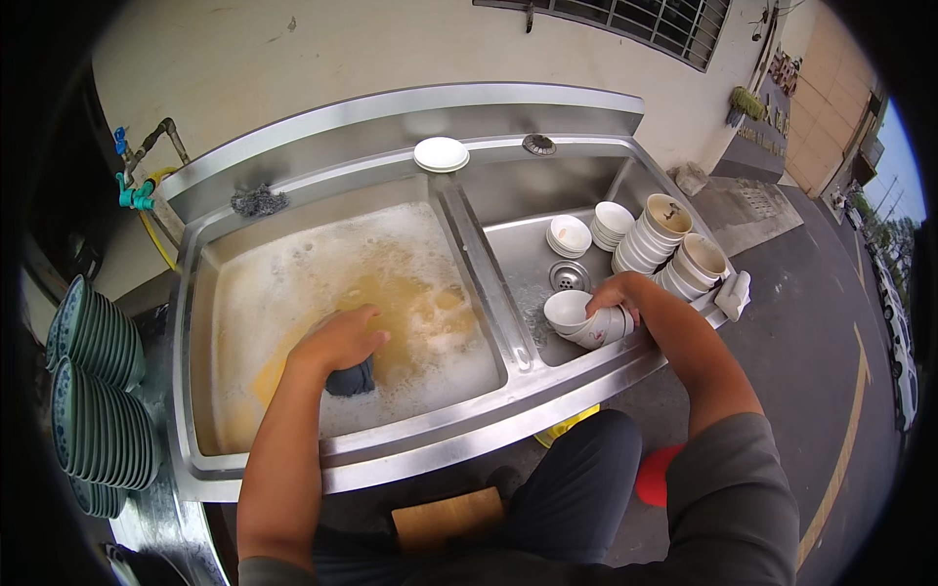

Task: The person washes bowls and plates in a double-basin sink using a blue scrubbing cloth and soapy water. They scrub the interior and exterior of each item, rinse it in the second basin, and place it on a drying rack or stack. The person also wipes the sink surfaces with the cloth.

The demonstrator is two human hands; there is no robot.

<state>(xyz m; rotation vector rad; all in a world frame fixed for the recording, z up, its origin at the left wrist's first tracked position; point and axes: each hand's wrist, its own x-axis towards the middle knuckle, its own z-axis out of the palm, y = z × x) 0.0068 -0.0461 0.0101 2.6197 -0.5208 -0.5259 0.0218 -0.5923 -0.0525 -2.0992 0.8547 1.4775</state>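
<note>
In the left basin [183,351] of a stainless steel sink, my left hand [341,338] is low over cloudy, foamy water [293,271]. A dark cloth [350,379] is bunched under its palm, held by fingers I partly cannot see. My right hand [619,291] reaches into the right basin [538,220] and grips a tilted group of nested white bowls [597,329], fingers over their rims. The bowls lie on their sides near the front wall, and one carries a small pink print. Just behind them is the metal drain strainer [569,276].
Beyond the strainer stand small white bowls [569,236] and tall bowl stacks [656,234]. White plates [441,154], a steel scourer [259,201] and a drain cover [539,144] rest on the back ledge. Green dishes [102,425] stand stacked at left; a folded cloth [733,296] hangs at right.
</note>
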